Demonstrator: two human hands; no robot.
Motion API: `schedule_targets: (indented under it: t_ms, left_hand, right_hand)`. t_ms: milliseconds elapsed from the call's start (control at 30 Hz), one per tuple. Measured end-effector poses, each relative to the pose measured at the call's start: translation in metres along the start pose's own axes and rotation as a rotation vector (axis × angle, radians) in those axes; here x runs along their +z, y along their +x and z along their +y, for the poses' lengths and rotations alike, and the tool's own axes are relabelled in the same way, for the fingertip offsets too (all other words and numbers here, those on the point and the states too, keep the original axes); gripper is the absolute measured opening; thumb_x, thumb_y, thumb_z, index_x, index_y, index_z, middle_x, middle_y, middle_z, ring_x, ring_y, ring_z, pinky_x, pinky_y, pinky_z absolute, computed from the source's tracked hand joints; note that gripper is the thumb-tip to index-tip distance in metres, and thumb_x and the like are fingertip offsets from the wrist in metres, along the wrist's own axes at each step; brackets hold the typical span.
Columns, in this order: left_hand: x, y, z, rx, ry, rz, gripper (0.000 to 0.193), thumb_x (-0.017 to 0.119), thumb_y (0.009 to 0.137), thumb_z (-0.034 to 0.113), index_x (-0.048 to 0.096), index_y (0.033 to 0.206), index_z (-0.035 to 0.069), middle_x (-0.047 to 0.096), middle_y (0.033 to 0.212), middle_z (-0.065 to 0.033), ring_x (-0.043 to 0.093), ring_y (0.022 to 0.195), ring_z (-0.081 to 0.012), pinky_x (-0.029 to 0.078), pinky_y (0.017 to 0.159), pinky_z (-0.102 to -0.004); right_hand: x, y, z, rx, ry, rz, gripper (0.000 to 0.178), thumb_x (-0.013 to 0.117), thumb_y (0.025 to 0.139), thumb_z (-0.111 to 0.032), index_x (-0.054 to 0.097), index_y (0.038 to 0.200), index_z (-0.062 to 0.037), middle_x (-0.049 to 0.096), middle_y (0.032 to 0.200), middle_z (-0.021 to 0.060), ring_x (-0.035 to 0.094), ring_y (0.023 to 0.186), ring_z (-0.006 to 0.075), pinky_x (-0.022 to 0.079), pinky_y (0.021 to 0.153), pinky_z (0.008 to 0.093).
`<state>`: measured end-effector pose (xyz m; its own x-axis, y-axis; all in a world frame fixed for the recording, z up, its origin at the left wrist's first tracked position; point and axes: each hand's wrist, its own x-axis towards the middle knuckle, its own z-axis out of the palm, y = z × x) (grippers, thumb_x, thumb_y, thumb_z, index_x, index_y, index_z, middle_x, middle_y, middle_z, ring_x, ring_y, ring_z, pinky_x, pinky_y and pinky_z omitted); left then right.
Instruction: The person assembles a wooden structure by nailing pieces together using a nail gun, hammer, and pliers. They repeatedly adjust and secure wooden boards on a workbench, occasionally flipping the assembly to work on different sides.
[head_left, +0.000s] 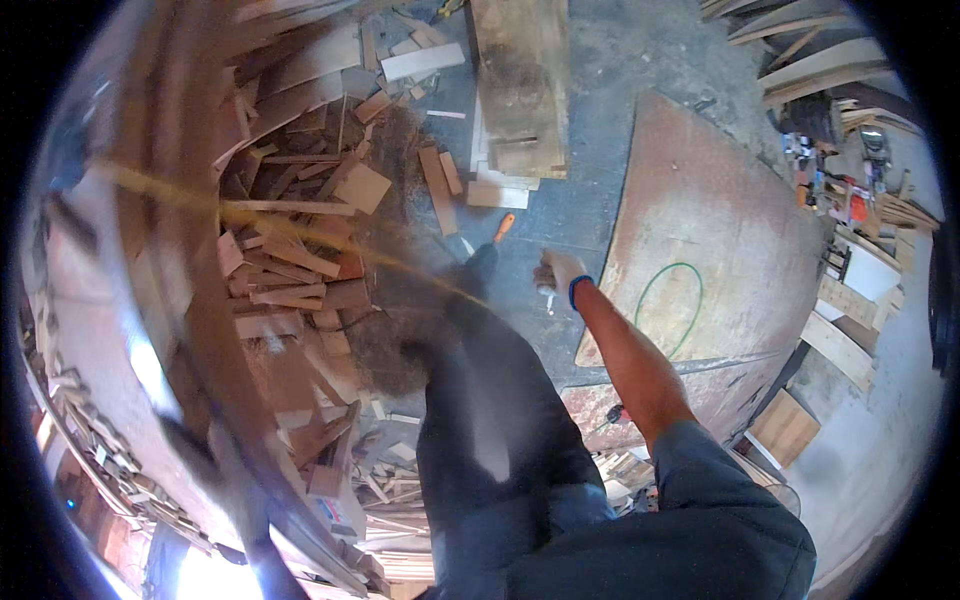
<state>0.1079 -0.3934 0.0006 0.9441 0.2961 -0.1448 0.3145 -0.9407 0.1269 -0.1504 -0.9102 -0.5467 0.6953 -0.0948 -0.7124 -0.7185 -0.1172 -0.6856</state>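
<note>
My right hand [560, 271] hangs over the floor, its fingers curled closed. A small white stick-like piece [550, 303] pokes out below them; its kind is too small to make out. On the wrist sits a blue band [577, 291]. Just beyond my foot, to the left of this hand, an orange-handled tool [505, 227] lies on the floor, its narrow pale end pointing toward the lower left. My left hand does not show.
Offcuts of wood [300, 265] are heaped on the left, behind a large blurred brown board [165, 230]. A blurred yellow strip [300, 235] crosses there. A long worn plank [520, 80] lies ahead. At right, a broad sheet [725, 230] bears a green ring [641, 298].
</note>
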Motion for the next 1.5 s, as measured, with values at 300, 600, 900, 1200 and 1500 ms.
schedule_targets:
  t_ms: [300, 600, 900, 1200, 1500]
  left_hand:
    - [0.035, 0.008, -0.008, -0.120, -0.099, 0.194, 0.073, 0.060, 0.105, 0.031, 0.028, 0.163, 0.000, 0.039, 0.164, -0.0227, 0.043, 0.146, -0.0339, 0.035, 0.123, -0.0431]
    - [0.036, 0.032, 0.003, -0.125, -0.031, 0.139, 0.074, 0.058, 0.104, 0.030, 0.027, 0.162, -0.002, 0.038, 0.163, -0.0254, 0.042, 0.147, -0.0364, 0.033, 0.123, -0.0446]
    - [0.000, 0.002, -0.031, -0.093, -0.103, 0.113, 0.075, 0.056, 0.103, 0.029, 0.025, 0.162, -0.005, 0.038, 0.162, -0.0282, 0.041, 0.148, -0.0389, 0.032, 0.124, -0.0461]
    - [-0.005, 0.001, 0.018, 0.074, -0.155, 0.032, 0.066, 0.063, 0.099, 0.014, 0.038, 0.157, -0.004, 0.049, 0.155, -0.0267, 0.050, 0.143, -0.0370, 0.039, 0.119, -0.0409]
    - [-0.046, -0.005, 0.028, 0.498, -0.242, 0.243, 0.055, 0.066, 0.093, 0.022, 0.053, 0.142, -0.001, 0.060, 0.136, -0.0238, 0.055, 0.129, -0.0420, 0.044, 0.109, -0.0506]
  right_hand:
    - [0.003, 0.233, -0.098, 0.579, 1.039, 0.329, 0.051, 0.063, 0.103, -0.045, 0.049, 0.114, 0.0031, 0.063, 0.111, 0.0215, 0.063, 0.109, 0.0324, 0.056, 0.094, 0.0499]
    - [0.004, 0.310, -0.007, -0.030, 0.651, 0.535, 0.052, 0.071, 0.097, -0.043, 0.054, 0.132, -0.0079, 0.055, 0.094, 0.0064, 0.053, 0.079, 0.0249, 0.052, 0.091, 0.0492]
    - [-0.151, 0.166, -0.239, 0.020, 1.330, 0.578, 0.022, 0.075, 0.094, -0.045, 0.074, 0.095, -0.0221, 0.054, 0.067, -0.0007, 0.047, 0.057, 0.0171, 0.051, 0.069, 0.0372]
    - [-0.314, -0.102, -0.466, -0.451, -0.188, 1.002, 0.054, 0.078, 0.089, -0.048, 0.079, 0.102, 0.0040, 0.078, 0.091, 0.0157, 0.067, 0.086, 0.0169, 0.052, 0.081, 0.0403]
    - [-0.220, -0.401, -0.715, -0.247, -1.153, 0.597, 0.052, 0.079, 0.082, -0.043, 0.072, 0.088, 0.0082, 0.063, 0.065, 0.0151, 0.057, 0.064, 0.0182, 0.048, 0.063, 0.0403]
